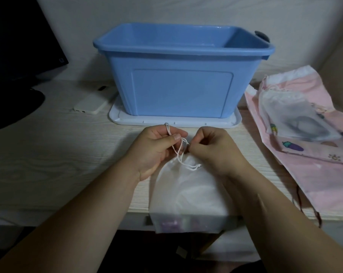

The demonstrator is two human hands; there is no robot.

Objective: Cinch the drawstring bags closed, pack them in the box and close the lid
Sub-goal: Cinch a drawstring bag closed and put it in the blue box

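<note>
In the head view, the white drawstring bag (186, 190) lies at 6 o'clock, its bottom hanging over the worktop (48, 154) edge. The left hand (158, 146) pinches the drawstring (178, 152) loops; the right hand (212, 148), fingers curled, seems to pinch the same cord near the gathered mouth. Cinching is under way. Next, probably: pull the cord taut, then lift the bag into the open blue box (178, 75) at 12 o'clock, which stands on its lid (174, 121). More bags (304, 125) wait at 3 o'clock.
</note>
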